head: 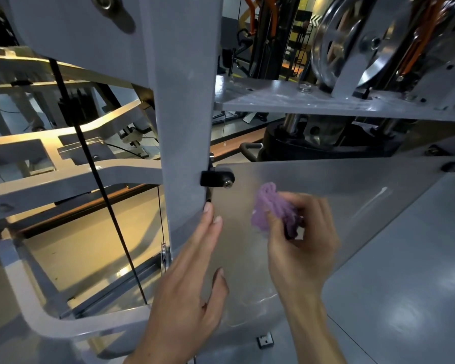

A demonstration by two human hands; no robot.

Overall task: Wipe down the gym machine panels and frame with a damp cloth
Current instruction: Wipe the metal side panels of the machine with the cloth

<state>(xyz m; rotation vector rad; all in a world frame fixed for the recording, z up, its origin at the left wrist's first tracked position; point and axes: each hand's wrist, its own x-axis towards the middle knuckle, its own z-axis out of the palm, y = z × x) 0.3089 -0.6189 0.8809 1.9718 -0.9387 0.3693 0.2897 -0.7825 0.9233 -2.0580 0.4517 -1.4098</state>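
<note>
Two hands work at one clear panel (pixel 326 190): the right hand (pixel 300 240) grips one purple cloth (pixel 271 208) against it; the left hand (pixel 192 279) lies flat, fingers straight, along one grey post (pixel 184 106); one pulley (pixel 352 40) sits above; grey gym floor (pixel 410 285) below.

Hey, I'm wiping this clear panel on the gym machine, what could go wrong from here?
The purple cloth is bunched small in your right hand, so your knuckles may smear the clear panel. Your left hand lies flat against the grey post, its fingertips close to the black bracket, which might snag the cloth. The cable could pinch fingers if it moves.
</note>
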